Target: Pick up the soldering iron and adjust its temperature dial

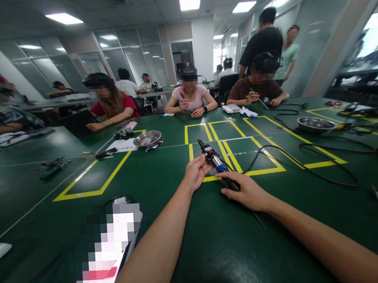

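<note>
A slim cylindrical tool [215, 160], with black ends, a silver barrel and a blue band, is held at a slant over the green table [208, 258]. My left hand [196, 174] supports its far end, thumb and fingers against the black part with small red marks. Closed over the near black end is my right hand [247, 191], palm down. A thin metal rod [259, 220] sticks out below my right hand, in line with the tool; I cannot tell whether they are joined. Close behind the tool, a black cable [256, 156] runs off to the right.
Yellow tape outlines [237, 166] mark the table. Metal bowls [147, 138] [316, 124] stand left and right. Tools [54, 165] lie at left, and a blurred-out pale object [114, 238] is beside my left forearm. White gloves [248, 112] lie near several people seated opposite.
</note>
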`<state>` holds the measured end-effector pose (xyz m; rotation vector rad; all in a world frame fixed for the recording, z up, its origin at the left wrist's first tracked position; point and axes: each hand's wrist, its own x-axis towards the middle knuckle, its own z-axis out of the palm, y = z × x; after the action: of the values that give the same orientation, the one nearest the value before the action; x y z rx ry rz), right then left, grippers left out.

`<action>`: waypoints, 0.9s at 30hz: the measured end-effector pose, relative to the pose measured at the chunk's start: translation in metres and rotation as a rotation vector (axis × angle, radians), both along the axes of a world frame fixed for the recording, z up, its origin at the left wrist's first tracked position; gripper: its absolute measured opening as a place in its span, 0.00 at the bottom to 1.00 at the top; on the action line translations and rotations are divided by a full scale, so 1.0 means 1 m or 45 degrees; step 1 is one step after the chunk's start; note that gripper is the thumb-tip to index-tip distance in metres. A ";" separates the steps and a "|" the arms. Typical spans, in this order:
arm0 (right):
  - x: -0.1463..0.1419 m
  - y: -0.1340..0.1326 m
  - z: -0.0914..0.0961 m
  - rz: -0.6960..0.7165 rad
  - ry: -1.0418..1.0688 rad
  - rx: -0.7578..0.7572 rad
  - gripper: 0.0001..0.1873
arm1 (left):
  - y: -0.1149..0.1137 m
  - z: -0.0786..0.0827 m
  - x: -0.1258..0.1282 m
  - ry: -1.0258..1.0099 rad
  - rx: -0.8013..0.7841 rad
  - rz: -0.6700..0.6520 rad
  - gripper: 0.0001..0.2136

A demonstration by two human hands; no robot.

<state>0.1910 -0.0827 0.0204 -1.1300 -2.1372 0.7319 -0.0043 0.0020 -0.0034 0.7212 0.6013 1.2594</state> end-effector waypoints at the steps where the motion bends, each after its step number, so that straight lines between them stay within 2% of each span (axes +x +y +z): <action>1: -0.002 -0.001 0.002 -0.008 -0.056 0.038 0.25 | 0.000 0.000 0.000 -0.002 0.005 0.003 0.10; 9: -0.011 -0.004 0.005 -0.093 -0.331 0.089 0.23 | -0.002 0.001 0.002 0.034 -0.007 0.027 0.11; 15: -0.022 -0.011 0.004 -0.252 -0.684 0.130 0.20 | -0.001 0.000 0.003 0.066 -0.008 0.053 0.11; 19: -0.029 -0.012 0.006 -0.304 -0.819 0.124 0.17 | 0.000 -0.001 0.003 0.078 -0.006 0.060 0.12; 23: -0.028 -0.011 0.005 -0.290 -0.754 0.093 0.16 | 0.000 -0.002 0.004 0.083 0.008 0.050 0.13; 27: -0.017 -0.005 0.006 -0.271 -0.447 0.052 0.12 | -0.002 0.000 0.005 0.102 0.038 0.010 0.16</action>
<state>0.1741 -0.0874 0.0265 -1.5273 -2.2507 0.4137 0.0012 0.0001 -0.0039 0.7975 0.6522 1.2537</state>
